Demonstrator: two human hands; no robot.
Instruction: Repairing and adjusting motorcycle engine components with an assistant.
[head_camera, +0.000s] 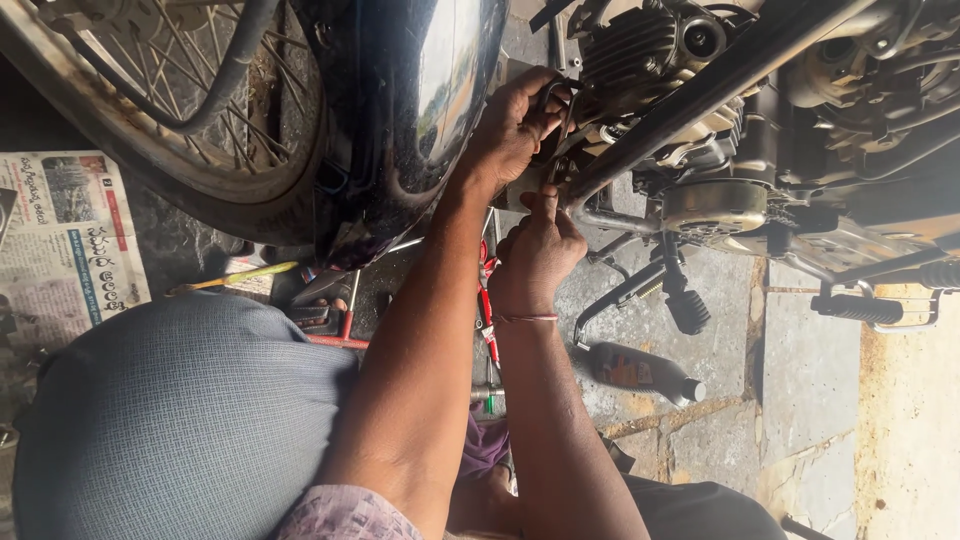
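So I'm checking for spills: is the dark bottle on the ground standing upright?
No, the bottle lies on its side on the stone floor, below the motorcycle engine.

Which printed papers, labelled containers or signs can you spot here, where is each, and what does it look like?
Folded newspaper sheet: on the floor at far left, white with black print and red-blue blocks.
Dark plastic bottle: lying on the stone floor right of the right hand, small light label, black cap.
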